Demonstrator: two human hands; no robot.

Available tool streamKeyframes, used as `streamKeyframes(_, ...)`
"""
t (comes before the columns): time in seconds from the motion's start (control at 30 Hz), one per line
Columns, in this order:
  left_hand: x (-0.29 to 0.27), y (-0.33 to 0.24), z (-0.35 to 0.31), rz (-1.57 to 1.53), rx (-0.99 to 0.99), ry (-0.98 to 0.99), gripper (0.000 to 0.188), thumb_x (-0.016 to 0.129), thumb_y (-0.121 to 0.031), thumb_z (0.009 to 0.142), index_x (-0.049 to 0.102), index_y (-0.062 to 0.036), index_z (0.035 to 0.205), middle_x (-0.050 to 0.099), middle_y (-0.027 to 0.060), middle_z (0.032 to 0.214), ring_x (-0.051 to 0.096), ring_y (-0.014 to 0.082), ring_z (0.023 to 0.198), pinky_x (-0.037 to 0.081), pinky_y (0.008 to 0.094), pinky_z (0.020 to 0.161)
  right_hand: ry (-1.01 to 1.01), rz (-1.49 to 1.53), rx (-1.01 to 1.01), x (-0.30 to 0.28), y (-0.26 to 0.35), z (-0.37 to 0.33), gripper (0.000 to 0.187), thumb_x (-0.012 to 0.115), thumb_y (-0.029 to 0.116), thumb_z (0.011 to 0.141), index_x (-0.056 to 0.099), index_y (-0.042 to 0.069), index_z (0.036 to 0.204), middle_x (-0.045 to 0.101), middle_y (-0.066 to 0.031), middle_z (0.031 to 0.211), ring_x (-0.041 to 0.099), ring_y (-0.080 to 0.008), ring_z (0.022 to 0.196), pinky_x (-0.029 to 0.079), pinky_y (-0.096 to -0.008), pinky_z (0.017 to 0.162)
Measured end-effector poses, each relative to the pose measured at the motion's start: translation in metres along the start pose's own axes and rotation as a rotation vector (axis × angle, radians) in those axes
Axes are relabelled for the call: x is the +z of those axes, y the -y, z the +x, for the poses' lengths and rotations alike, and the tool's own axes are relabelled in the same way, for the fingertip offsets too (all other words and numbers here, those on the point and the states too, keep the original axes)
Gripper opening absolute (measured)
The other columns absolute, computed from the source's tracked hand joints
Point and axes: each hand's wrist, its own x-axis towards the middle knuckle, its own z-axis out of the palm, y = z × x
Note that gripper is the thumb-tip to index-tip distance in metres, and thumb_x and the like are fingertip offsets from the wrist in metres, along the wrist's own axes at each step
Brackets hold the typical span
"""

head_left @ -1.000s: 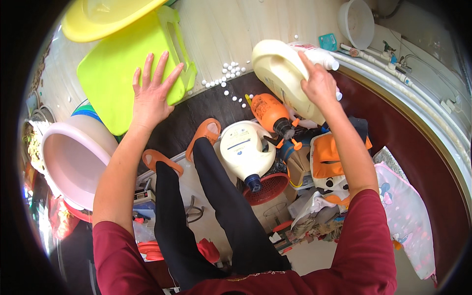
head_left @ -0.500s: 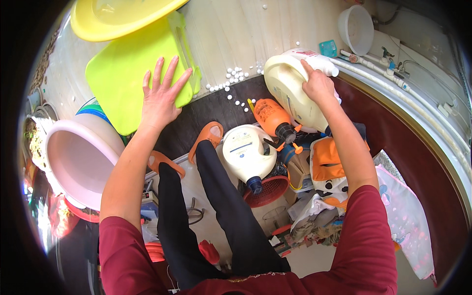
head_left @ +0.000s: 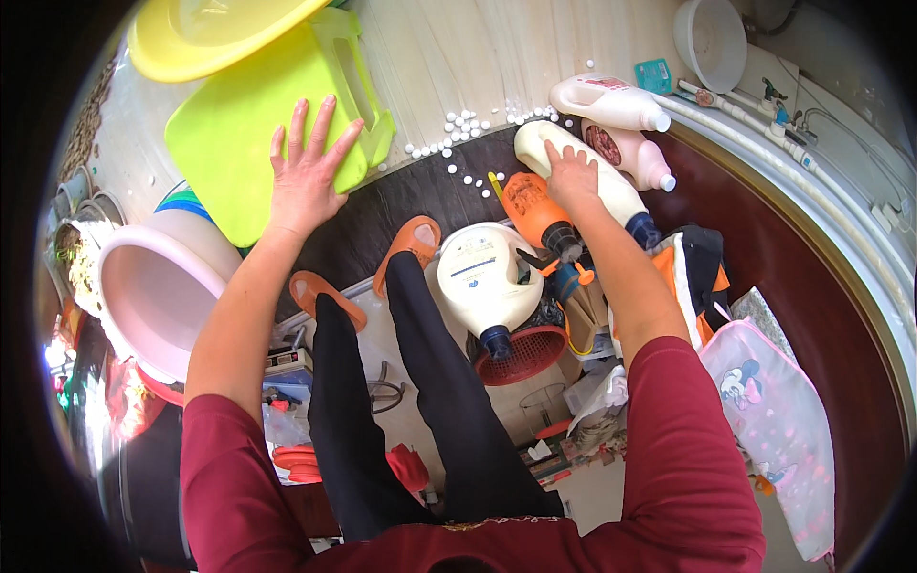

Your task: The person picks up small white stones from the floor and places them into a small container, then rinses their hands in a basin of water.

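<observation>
Lime-green plastic board [head_left: 234, 143], at ten to eleven o'clock, under a spread left hand [head_left: 310, 177]: grip wide open, fingers fanned, palm laid flat, nothing enclosed.

Cream bottle [head_left: 614, 194], between one and two o'clock: on its side, dark blue cap pointing towards four. Right hand [head_left: 571, 177] upon it: grip loosely spread, fingertips on the upper side; thumb hidden, so whether it closes around the bottle cannot be told.

Orange bottle [head_left: 532, 202], one to two o'clock: black neck, just beside the cream bottle.

White bottle [head_left: 607, 102] and pink bottle [head_left: 638, 158], near two o'clock: both lying down, white caps turned to the right.

White pellets [head_left: 463, 126], twelve o'clock: scattered in a loose band.

Second cream bottle [head_left: 480, 274], centre: blue cap down, by a red basket [head_left: 525, 355] at five.

Orange sandals [head_left: 411, 244], one pair, worn: between nine o'clock and the centre.

Yellow basin [head_left: 215, 43], eleven o'clock: overlapping the board's far end.

Pale pink tub [head_left: 153, 296], nine o'clock: tilted, mouth facing the lower left.
</observation>
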Motion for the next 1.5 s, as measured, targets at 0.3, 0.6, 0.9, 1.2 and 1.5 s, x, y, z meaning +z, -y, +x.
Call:
streamKeyframes(0.3,-0.006,-0.001,-0.002,0.057,-0.004,0.062,0.095,0.078,-0.025,0.053,0.033,-0.0351,0.136,0.015,0.0045,0.150,0.007,0.0308,0.139,0.009,0.0488,0.108,-0.113,0.717,-0.191,-0.010,0.072,-0.047,0.051,0.060,0.030,0.081,0.050,0.006,0.125,0.054,-0.0124,0.119,0.054,-0.0303,0.100,0.043,-0.0398,0.087)
streamKeyframes(0.6,-0.013,0.004,-0.013,0.029,-0.025,0.047,0.086,0.078,-0.027,0.054,0.041,-0.0346,0.132,0.018,0.0062,0.149,0.014,0.0315,0.137,0.016,0.0529,0.107,0.479,2.486,0.070,-0.091,0.274,-0.034,0.061,0.035,0.047,0.095,0.012,0.017,0.142,0.039,-0.0137,0.134,0.046,-0.0281,0.116,0.042,-0.0434,0.090)
streamKeyframes(0.9,-0.042,0.020,-0.006,-0.010,0.002,0.117,0.088,0.081,-0.023,0.050,0.044,-0.0348,0.129,0.014,0.0054,0.150,0.012,0.0338,0.137,0.023,0.0571,0.103,0.531,2.335,0.074,-0.107,0.273,-0.029,0.056,0.031,0.047,0.096,0.017,0.018,0.142,0.040,-0.0097,0.133,0.052,-0.0243,0.111,0.046,-0.0373,0.081)
streamKeyframes(1.2,-0.047,0.013,0.003,0.064,-0.048,0.214,0.067,0.060,0.003,0.066,0.049,-0.0290,0.124,0.014,0.0086,0.149,0.015,0.0378,0.135,0.024,0.0598,0.101,0.354,2.001,0.356,-0.046,0.209,-0.096,0.029,0.051,0.029,0.090,0.058,0.006,0.107,0.061,-0.0026,0.087,0.057,-0.0100,0.064,0.044,-0.0234,0.054)
streamKeyframes(1.5,-0.056,0.002,0.009,0.093,-0.053,0.259,0.072,0.068,0.000,0.058,0.050,-0.0258,0.123,0.018,0.0114,0.147,0.022,0.0396,0.132,0.029,0.0514,0.102,0.451,1.882,0.461,-0.014,0.151,-0.117,0.028,0.050,0.026,0.091,0.056,0.005,0.108,0.061,-0.0021,0.090,0.057,-0.0090,0.067,0.046,-0.0228,0.057)
